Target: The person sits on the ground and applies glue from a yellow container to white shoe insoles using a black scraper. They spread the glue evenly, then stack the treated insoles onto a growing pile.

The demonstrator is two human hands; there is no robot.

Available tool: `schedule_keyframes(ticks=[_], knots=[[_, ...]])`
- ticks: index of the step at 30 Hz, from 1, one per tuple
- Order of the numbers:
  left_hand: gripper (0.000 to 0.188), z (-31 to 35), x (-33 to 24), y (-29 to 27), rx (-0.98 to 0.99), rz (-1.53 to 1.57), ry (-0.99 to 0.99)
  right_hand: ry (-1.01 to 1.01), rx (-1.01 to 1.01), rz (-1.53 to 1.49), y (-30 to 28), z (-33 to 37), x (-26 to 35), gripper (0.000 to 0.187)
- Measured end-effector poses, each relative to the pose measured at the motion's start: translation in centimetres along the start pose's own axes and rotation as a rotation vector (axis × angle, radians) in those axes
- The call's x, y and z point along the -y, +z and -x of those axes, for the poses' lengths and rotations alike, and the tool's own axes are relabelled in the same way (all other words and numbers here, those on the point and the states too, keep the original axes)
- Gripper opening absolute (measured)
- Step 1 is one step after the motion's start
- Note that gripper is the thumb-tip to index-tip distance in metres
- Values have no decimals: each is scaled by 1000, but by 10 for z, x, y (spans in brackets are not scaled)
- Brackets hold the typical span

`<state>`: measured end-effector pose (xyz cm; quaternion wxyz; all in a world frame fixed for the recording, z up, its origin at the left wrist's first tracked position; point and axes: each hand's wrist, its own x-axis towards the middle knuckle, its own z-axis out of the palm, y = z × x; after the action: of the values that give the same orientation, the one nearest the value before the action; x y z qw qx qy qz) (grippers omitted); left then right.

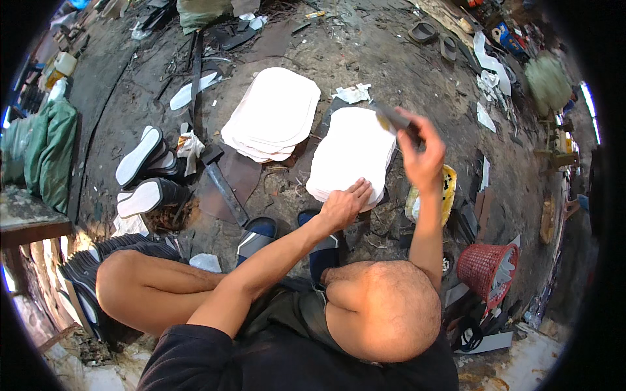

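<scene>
My left hand (345, 206) lies flat, fingers stretched out, on the near edge of a stack of white sheets (349, 146) with wavy edges. Raised at the right edge of that stack is my right hand (425, 155), its fingers closed round a dark flat tool (391, 119). Motion blurs the tool, so its exact kind cannot be told; its tip is over or at the stack's far right corner. A second stack of white sheets (270, 111) with rounded corners sits to the left. Partly behind my right forearm is a yellow container (448, 192) with whitish contents.
A hammer (223, 186) lies left of my feet. Black shoes with white soles (140, 156) are piled at the left. A red basket (486, 270) stands at the right. Crumpled paper (352, 93) and scraps litter the ground; loose sandals (424, 32) lie farther off.
</scene>
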<state>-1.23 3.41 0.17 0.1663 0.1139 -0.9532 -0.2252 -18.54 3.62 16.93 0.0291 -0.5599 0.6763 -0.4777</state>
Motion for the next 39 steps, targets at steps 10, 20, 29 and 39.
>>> schedule_keyframes(ticks=[10,20,29,39], knots=[[54,14,9,12,147,-59,-23,116,707,462,80,-53,-173,42],[48,13,14,10,140,-26,2,167,770,594,6,-14,-140,38],[49,-2,20,-4,152,-66,-21,273,511,526,-15,47,-89,35],[40,3,18,-5,-105,254,-112,167,513,607,41,34,-101,34]])
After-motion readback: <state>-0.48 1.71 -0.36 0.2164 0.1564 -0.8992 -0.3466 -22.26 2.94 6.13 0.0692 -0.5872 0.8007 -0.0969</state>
